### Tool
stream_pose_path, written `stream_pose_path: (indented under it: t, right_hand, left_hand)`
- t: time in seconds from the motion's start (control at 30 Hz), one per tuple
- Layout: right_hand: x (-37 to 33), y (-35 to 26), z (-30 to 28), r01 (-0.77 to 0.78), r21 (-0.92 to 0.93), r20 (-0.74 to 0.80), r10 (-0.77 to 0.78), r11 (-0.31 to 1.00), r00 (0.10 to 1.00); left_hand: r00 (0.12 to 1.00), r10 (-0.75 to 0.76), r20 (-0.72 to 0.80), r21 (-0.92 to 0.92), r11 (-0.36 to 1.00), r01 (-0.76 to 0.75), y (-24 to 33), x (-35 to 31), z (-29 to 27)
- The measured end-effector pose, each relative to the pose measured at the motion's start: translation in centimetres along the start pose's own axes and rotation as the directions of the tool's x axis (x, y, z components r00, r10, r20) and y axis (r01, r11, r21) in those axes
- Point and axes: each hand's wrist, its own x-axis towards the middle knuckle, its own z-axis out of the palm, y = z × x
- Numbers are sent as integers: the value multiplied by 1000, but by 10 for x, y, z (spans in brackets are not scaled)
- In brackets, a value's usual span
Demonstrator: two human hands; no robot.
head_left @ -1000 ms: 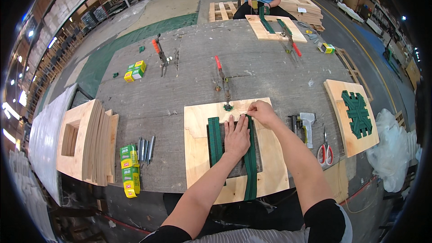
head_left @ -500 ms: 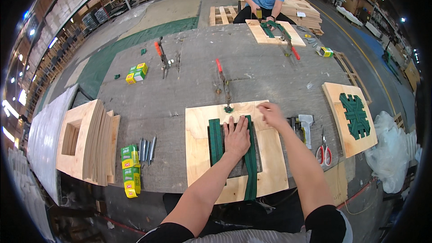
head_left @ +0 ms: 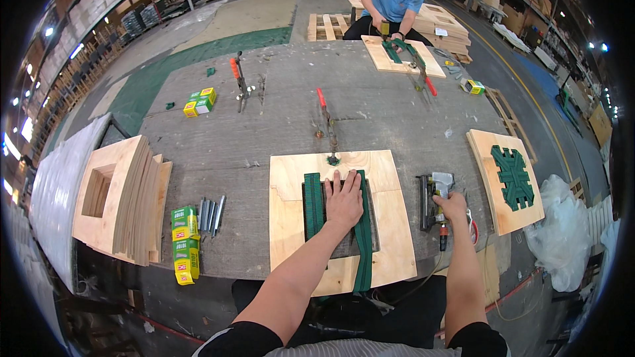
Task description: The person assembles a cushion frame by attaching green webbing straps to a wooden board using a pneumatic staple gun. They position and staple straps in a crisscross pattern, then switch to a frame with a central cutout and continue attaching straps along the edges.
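Note:
A plywood frame (head_left: 390, 225) with a square hole lies flat in front of me on the bench. Two green webbing straps run across the hole; the left strap (head_left: 315, 206) is short, and the right strap (head_left: 362, 261) hangs past the frame's near edge. My left hand (head_left: 344, 201) lies with fingers stretched out over the top of the right strap, pressing it to the wood. To the frame's right, my right hand (head_left: 453, 206) is closed round the handle of a staple gun (head_left: 424, 201), which rests on the bench. Red-handled scissors (head_left: 473, 227) show partly behind that hand.
A toggle clamp (head_left: 328, 125) reaches the frame's far edge. Stacked frames (head_left: 112, 205), staple boxes (head_left: 186, 251) and staple strips (head_left: 210, 215) sit left. A board with woven webbing (head_left: 512, 178) lies right. Across the bench, a person (head_left: 393, 10) works on another frame.
My right hand has moved from above the frame's far right corner down and right onto the staple gun, taking hold of it. My left hand stays on the strap.

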Motion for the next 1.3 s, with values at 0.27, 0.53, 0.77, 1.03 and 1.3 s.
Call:
stream_pose_path:
  t: [0.27,0.53,0.77,1.03,1.3]
  right_hand:
    - [3,5,-2,-98,476,42,89,874,995]
    - [-45,-102,-40,-220,892,268,-71,396,961]
    - [-54,-173,7,-186,710,439,-220,679,871]
    - [-58,-212,38,-176,565,512,-176,806,841]
    - [-65,-219,50,-102,562,468,-214,821,857]
  left_hand:
    - [1000,6,18,-13,1000,-6,8,4,-2]
    - [1000,-19,-14,-55,998,19,-1,-1,-3]
    - [999,-4,-35,-88,996,0,-1,0,-3]
    - [998,-9,-68,-136,991,0,-6,-1,-3]
    - [998,-11,-59,-151,988,2,-8,-2,-4]
